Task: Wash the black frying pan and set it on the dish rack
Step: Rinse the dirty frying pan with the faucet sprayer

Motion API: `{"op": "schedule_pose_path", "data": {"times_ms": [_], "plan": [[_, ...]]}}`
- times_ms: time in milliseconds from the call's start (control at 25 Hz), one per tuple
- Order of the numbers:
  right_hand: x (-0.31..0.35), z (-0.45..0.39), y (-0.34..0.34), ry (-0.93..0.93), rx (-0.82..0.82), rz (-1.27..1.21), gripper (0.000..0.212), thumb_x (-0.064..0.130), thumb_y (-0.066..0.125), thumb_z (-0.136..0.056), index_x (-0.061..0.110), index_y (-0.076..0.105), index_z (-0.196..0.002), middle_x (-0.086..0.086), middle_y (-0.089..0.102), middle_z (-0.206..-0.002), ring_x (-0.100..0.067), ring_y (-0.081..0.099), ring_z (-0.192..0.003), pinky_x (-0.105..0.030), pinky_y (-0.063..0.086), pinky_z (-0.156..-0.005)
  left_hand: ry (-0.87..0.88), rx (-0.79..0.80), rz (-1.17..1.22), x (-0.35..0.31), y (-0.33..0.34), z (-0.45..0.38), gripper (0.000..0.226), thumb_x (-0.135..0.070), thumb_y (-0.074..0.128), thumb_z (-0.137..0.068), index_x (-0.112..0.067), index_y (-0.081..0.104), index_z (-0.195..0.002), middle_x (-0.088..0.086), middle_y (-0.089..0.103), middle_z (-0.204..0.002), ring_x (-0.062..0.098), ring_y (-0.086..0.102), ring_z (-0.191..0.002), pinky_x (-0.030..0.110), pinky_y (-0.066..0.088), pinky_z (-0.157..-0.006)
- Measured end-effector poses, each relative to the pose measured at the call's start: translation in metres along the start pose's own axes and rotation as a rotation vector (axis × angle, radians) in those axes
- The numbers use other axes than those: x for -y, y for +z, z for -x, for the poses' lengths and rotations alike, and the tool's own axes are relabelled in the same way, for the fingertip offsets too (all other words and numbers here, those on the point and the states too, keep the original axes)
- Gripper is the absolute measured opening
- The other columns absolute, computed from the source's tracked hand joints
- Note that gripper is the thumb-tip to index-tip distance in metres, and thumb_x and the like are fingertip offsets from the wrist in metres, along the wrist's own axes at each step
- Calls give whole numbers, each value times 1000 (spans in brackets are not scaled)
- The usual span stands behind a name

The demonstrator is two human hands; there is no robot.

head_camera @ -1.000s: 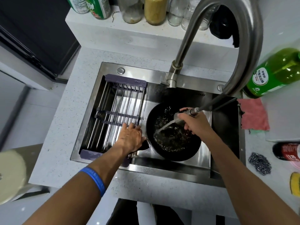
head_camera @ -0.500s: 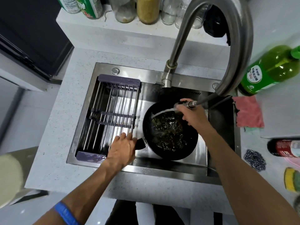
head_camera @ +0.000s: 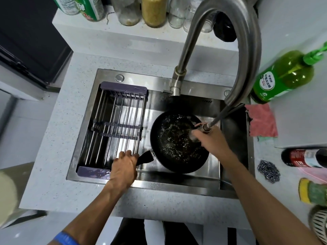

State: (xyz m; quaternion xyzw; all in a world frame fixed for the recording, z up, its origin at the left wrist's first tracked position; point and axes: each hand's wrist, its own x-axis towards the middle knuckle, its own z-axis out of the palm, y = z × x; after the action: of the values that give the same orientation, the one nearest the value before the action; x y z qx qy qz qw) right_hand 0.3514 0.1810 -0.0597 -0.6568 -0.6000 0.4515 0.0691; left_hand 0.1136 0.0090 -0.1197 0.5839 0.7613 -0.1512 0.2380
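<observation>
We stand over a pale speckled countertop (head_camera: 53,156) with a stainless steel sink (head_camera: 159,183) set into it, and a tall gooseneck faucet (head_camera: 247,50) arching above. Across the sink's left half lies the dish rack (head_camera: 116,128), its steel bars running away from us between purple end pieces. To the right of our left hand (head_camera: 123,170), the black frying pan (head_camera: 178,142) sits in the sink basin, water pooled and rippling inside it. Its long axis runs from the round bowl down-left to the handle (head_camera: 145,157), which points toward the rack's near right corner. Our left hand is closed around the end of that handle, knuckles touching the rack's bars. Our right hand (head_camera: 210,140) is wrapped around the pull-out spray head (head_camera: 203,127) over the pan's right rim, hose trailing up to the spout. Right of that hand, on the counter, lie a pink cloth (head_camera: 261,121) and a steel scourer (head_camera: 269,170).
</observation>
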Motion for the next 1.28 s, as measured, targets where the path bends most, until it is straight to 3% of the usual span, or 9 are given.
{"op": "schedule_pose_path", "data": {"times_ms": [120,240,360,480,640,920,1040,1160,1280], "plan": [[8,1,20,-10,72,-147,27,42,75,-74,23,75,-93,4,76,-85,-14,71,-79,-47,58,-86,4,7,20,2,0,-2,37,-22,62,-90,-27,52,-126,1,54,-115,20,50,-108,35,53,-81],[7,1,7,-68,-75,-94,26,44,79,-73,31,75,-94,15,74,-92,-2,68,-93,-39,54,-95,0,14,92,6,0,-1,31,-20,59,-91,-27,55,-121,0,54,-110,20,50,-104,35,53,-81],[20,21,-27,-165,-204,73,24,49,73,-74,26,74,-79,14,72,-75,-2,67,-77,-38,57,-82,8,10,116,5,-2,-1,31,-20,62,-89,-26,57,-118,-1,54,-108,19,49,-103,34,52,-81],[63,35,-59,-272,-210,165,30,50,70,-74,21,72,-72,8,71,-68,-6,67,-69,-32,55,-70,23,46,87,4,-4,-2,40,-26,72,-83,-25,54,-119,0,53,-110,19,48,-104,35,53,-85],[92,60,-76,-321,-244,239,38,42,75,-76,22,56,-51,4,66,-57,-10,63,-60,-24,40,-56,14,53,57,1,-6,-1,44,-26,74,-82,-24,54,-120,0,54,-111,19,49,-104,34,54,-86],[87,62,-60,-386,-340,177,46,44,74,-80,24,44,-51,11,51,-46,-1,50,-48,-18,31,-53,67,25,-225,-16,-2,-3,37,-23,53,-91,-16,53,-128,5,51,-124,24,45,-116,37,41,-101],[82,53,-59,-390,-346,141,47,46,73,-80,22,46,-50,17,53,-46,-2,52,-47,-18,32,-53,58,42,-197,-17,-2,-7,37,-20,55,-91,-17,54,-128,4,50,-122,22,46,-114,36,44,-100],[82,46,-67,-454,-287,162,44,45,75,-81,21,51,-53,10,58,-52,-4,57,-53,-21,37,-58,72,34,-142,-12,-2,-10,36,-20,56,-91,-19,54,-127,4,51,-120,21,47,-112,35,45,-98],[81,45,-66,-495,-338,227,42,51,73,-81,24,52,-56,11,59,-56,-3,58,-58,-23,40,-61,70,55,-156,-13,-3,-11,37,-20,58,-90,-19,53,-127,4,51,-122,22,47,-114,36,44,-100]]}}
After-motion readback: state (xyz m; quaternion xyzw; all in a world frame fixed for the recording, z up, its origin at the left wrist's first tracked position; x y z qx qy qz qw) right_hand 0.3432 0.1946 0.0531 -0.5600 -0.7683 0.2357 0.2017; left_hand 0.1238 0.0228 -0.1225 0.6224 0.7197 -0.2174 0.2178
